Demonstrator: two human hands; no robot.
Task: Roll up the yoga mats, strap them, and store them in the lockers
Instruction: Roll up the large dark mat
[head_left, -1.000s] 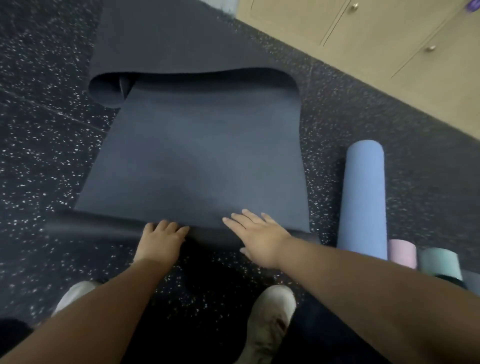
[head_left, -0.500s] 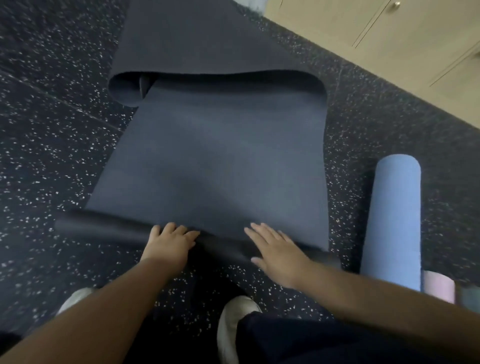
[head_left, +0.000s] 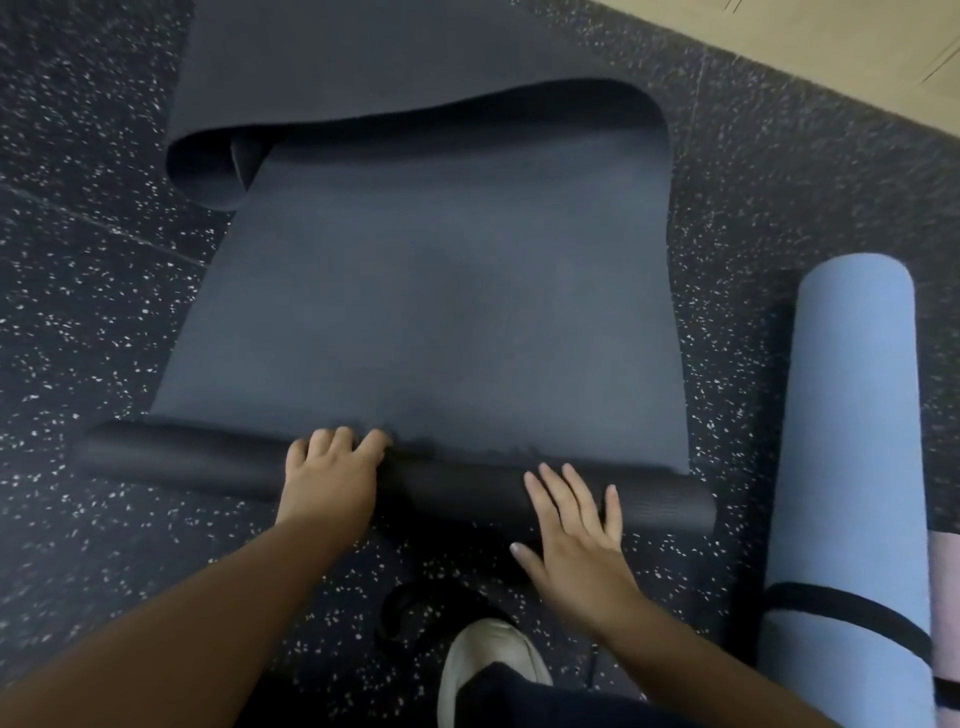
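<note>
Seen from the head camera, a dark grey foam yoga mat (head_left: 415, 322) is spread over the black speckled rubber floor (head_left: 78, 312), and only its near end is wound into a slim dark roll (head_left: 457, 486) lying crosswise just ahead of a pale shoe (head_left: 488, 660). The left hand (head_left: 330, 480) is set on top of the roll with its fingers curled over the crest, gripping it. The right hand (head_left: 574, 540) is laid flat on the roll with straight, spread fingers, pressing but clasping nothing. The roll is judged barely started.

Several risks are suggested. Because the roll sticks out past the sheet's left edge and slants slightly, it could be wound into a cone if the skew is not corrected. At the far end the mat is doubled back in a loose hump (head_left: 218, 161), which could be caught and creased into the roll. With one hand flat, the winding could spring loose if pressure is eased.

A black strap (head_left: 415, 605) lies on the floor by the shoe and could be stepped on. Just beside the mat's right edge, a strapped light blue rolled mat (head_left: 852, 415) could be bumped.
</note>
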